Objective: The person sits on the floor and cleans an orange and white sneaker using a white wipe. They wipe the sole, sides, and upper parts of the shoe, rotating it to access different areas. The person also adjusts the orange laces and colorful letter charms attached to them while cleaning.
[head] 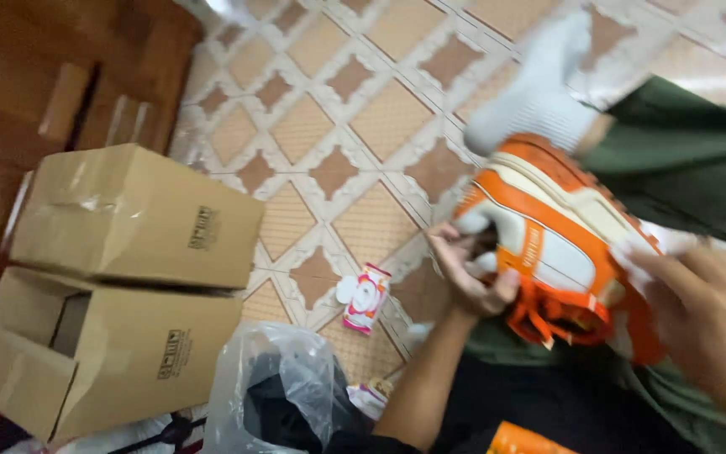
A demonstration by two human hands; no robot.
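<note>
A patterned tile floor spreads out underneath, beige diamonds framed by pale scalloped bands, glossy in the light. On its left side sit two plain brown cardboard boxes, matte and square-edged, one stacked on the other, the lower one with an open flap. Behind them, at the far left corner, is dark polished wooden furniture. Over on the right, an orange-and-cream sneaker sits on the person's lap, smooth panels, chunky sole, orange laces dangling loose. The left hand grips it at the heel end, fingers curled round the edge. The right hand presses against the shoe's other side, fingers blurred but wrapped on it. A white sock stretches out beyond the shoe. Near the bottom edge lies a crinkled clear plastic bag with something dark inside. Just beside it on the tiles, a small pink-and-white packet.
</note>
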